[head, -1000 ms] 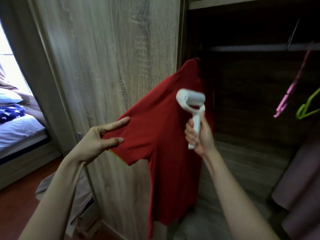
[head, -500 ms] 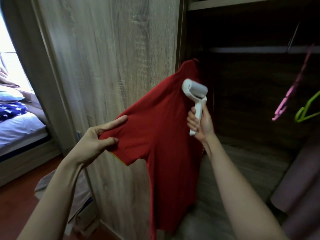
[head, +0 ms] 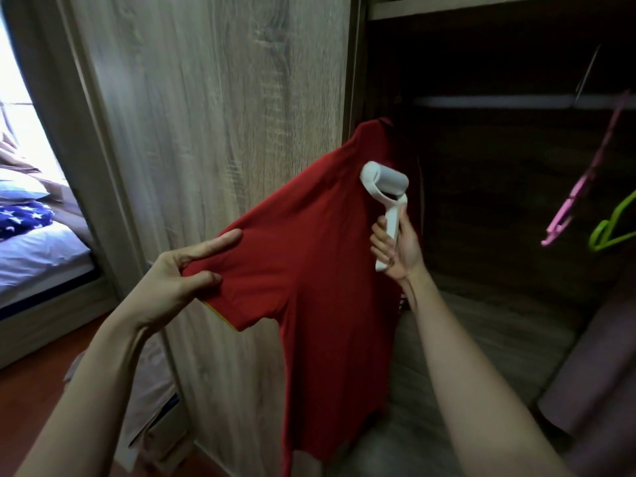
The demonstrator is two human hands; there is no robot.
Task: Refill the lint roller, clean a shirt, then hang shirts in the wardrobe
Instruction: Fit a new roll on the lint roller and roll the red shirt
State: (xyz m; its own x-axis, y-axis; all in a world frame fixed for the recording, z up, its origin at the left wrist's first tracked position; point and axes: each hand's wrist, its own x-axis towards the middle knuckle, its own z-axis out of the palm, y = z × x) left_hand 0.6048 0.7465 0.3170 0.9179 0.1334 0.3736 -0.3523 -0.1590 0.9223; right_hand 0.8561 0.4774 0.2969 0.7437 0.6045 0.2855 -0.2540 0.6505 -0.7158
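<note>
At the open wardrobe, between the two hands: red shirt (head: 309,287) hangs by its collar end, up above the right-hand fingers (head: 378,241). What carries it there is hidden.

Left hand (head: 172,284) pinches the sleeve hem. Index finger lies straight along the sleeve's top edge with the thumb below it, and the sleeve is drawn out sideways, taut.

Right hand (head: 401,251) is wrapped round the handle of the white lint roller (head: 385,184). The roll head sits just above those fingers, over the shirt near the shoulder. Can't tell if it's in contact.

Handling, my read:
- The shirt is light, soft and has no stiffness, so it will bunch and swing under the roller unless tensioned.
- The hem pinch looks like the right hold. For a regrip, take hem or shoulder seam, not mid-panel.
- The roller is light rigid plastic and its sticky sheet will grab cloth, so use short strokes and light pressure.

Pink hanger (head: 578,187) and green hanger (head: 616,225) hang well right of the right-hand fingers, under the rail (head: 499,101).
</note>
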